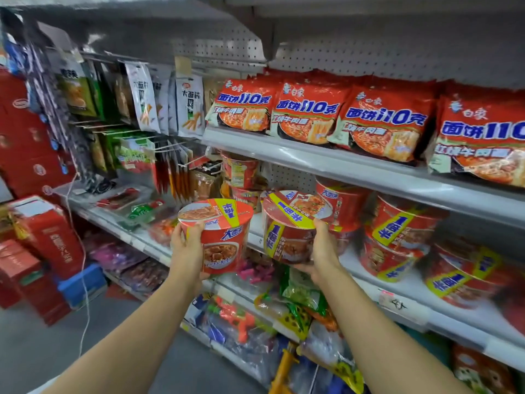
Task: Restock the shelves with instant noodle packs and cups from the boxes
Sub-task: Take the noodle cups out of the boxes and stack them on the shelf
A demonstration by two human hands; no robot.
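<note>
Left hand [186,245] and right hand [321,251] are each gripping a red printed plastic-wrapped noodle cup, left cup [220,237] and right cup [289,228], nearing the white metal middle shelf [397,282]; next, seating them in the gap beside the stacked red cups [397,240].

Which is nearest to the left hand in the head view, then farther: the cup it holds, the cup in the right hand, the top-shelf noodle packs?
1. Cup in the left hand, gripped by the left hand.
2. Cup in the right hand, just rightward.
3. Top-shelf noodle packs, above and rightward.
</note>
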